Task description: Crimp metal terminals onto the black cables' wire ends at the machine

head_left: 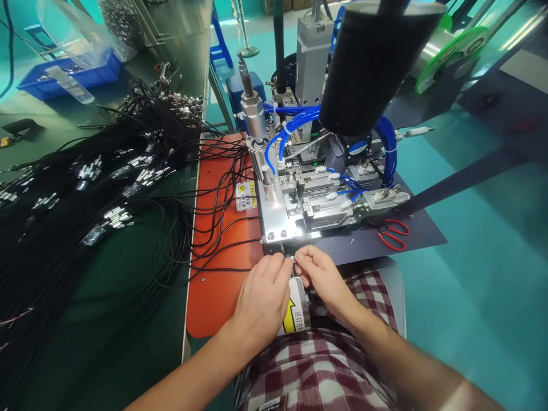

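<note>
My left hand (265, 294) is closed at the front edge of a silvery assembly machine (278, 220), fingers curled down. A thin black cable (226, 269) runs in from the left and goes under those fingers. Just to the right, my right hand (319, 274) pinches thumb and forefinger together, its tips almost meeting the left fingertips. A tiny shiny piece shows between the two hands, too small to name. Below my left hand is a white label with a yellow arrow (290, 317), partly covered by it.
Many black cables with metal connectors (117, 217) lie heaped on the green table (141, 325) at left. Cables cross the orange board (214, 311). Red-handled scissors (394, 234) lie right of the machine. A black cylinder (363, 68) hangs above; a wire spool (454, 57) stands behind. A blue bin (103, 71) sits at back left.
</note>
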`<action>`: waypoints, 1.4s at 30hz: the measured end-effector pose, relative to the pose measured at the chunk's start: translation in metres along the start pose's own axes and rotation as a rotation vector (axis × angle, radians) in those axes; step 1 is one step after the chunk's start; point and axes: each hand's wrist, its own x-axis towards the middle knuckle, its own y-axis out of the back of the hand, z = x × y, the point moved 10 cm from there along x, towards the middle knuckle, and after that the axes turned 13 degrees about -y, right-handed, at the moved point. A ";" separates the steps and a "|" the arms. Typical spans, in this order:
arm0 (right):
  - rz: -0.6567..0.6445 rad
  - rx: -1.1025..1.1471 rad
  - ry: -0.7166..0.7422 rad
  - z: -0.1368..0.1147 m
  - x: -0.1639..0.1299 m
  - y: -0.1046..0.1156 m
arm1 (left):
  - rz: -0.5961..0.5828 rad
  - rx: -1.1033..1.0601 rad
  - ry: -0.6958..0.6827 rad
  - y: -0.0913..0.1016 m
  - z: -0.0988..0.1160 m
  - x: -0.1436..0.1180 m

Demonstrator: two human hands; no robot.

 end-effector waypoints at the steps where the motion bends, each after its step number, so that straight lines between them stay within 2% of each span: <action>1: -0.006 0.014 -0.004 0.003 0.002 -0.001 | 0.008 0.008 0.000 0.002 0.001 0.001; 6: -0.032 0.041 -0.017 0.020 0.007 0.008 | 0.075 -0.026 0.007 0.024 0.002 0.000; 8: -0.025 0.045 -0.019 0.027 0.005 0.018 | 0.121 -0.017 0.031 0.037 -0.002 -0.011; 11: -0.018 0.057 -0.034 0.039 -0.002 0.032 | 0.172 0.074 0.141 0.048 -0.018 -0.044; 12: -0.017 0.055 -0.041 0.041 -0.005 0.035 | 0.165 0.110 0.184 0.047 -0.024 -0.056; 15: 0.003 0.034 -0.061 0.042 -0.014 0.040 | 0.024 0.174 0.282 0.028 -0.036 -0.086; 18: 0.030 0.018 -0.075 0.040 -0.020 0.043 | -0.031 0.228 0.325 0.018 -0.039 -0.098; 23: 0.050 0.024 -0.113 0.053 -0.022 0.051 | 0.003 0.218 0.348 0.020 -0.039 -0.096; 27: 0.066 0.029 -0.157 0.072 -0.023 0.060 | -0.031 0.207 0.352 0.011 -0.042 -0.101; 30: 0.081 0.048 -0.139 0.073 -0.025 0.061 | -0.052 0.208 0.331 0.007 -0.041 -0.100; 33: 0.080 0.037 -0.140 0.069 -0.027 0.057 | -0.019 0.203 0.330 0.013 -0.044 -0.091; 37: 0.049 0.022 -0.147 0.067 -0.028 0.053 | 0.036 0.205 0.329 0.025 -0.061 -0.071; 42: 0.074 0.011 -0.137 0.074 -0.027 0.063 | 0.006 0.147 0.287 0.017 -0.087 -0.051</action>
